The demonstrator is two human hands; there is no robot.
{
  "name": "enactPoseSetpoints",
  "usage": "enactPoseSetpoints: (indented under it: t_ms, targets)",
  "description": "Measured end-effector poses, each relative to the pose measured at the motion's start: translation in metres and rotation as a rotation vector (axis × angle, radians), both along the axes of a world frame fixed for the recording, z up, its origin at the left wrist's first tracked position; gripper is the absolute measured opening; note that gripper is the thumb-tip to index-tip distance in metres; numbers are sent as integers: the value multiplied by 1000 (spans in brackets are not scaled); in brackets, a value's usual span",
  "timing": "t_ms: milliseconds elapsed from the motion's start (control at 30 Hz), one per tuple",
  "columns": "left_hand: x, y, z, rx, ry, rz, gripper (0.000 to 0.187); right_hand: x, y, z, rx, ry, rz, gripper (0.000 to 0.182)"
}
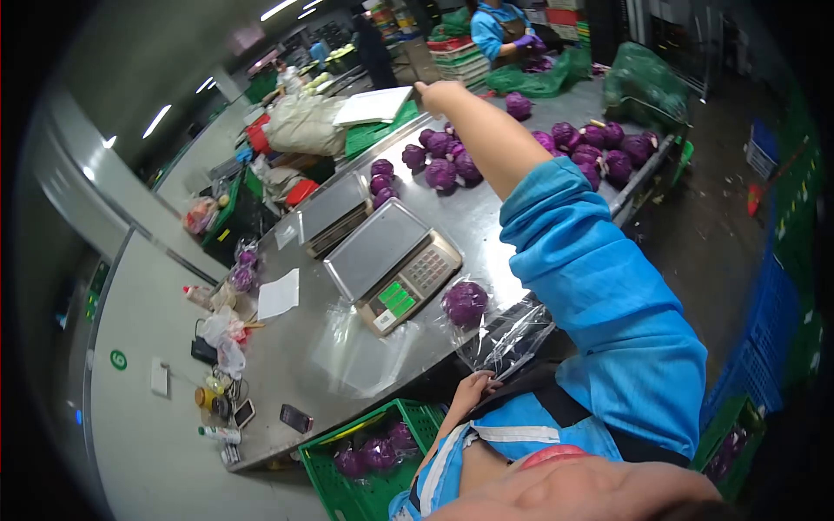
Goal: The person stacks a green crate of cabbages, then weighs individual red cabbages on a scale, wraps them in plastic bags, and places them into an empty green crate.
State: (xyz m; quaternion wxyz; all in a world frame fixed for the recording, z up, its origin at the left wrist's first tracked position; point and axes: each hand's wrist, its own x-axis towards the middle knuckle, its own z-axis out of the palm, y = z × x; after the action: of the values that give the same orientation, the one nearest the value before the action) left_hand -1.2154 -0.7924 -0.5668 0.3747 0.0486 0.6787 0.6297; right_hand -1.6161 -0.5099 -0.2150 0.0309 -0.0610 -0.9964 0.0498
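Observation:
My right hand (432, 89) is stretched far across the steel table (486, 217), past a cluster of loose purple cabbages (441, 165). It sits by the corner of a white sheet (373, 106) lying on a green crate; its fingers are too small to read. My left hand (473, 387) is close to my body at the table's near edge, fingers pinched on a stack of clear plastic bags (508, 337). One cabbage wrapped in a bag (466, 302) lies beside an electronic scale (395, 260).
A second scale (334, 213) stands behind the first. More cabbages (599, 143) are piled at the table's right end. A green crate (334, 451) below the table holds bagged cabbages. Papers (278, 295), a phone (295, 418) and bottles lie at left. Another person (499, 30) works beyond the table.

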Motion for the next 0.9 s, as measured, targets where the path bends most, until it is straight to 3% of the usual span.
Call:
enactPoseSetpoints:
  t_ms: [33,667,700,733,867,900]
  targets:
    - [1,1,-3,2,7,21,33,3,-5,3,-8,-17,-5,97]
    - [9,20,-10,155,-70,60,35,57,3,18,39,-23,24,98]
    - [8,21,-9,154,-81,75,35,66,2,20,-42,-42,-10,83]
    - [8,22,-7,158,-92,91,35,72,1,20,-30,-42,5,86]
    - [7,25,-7,127,-44,69,34,64,12,2,22,84,76,94]
    - [8,26,-6,119,-43,68,34,67,12,-2,33,110,121,89]
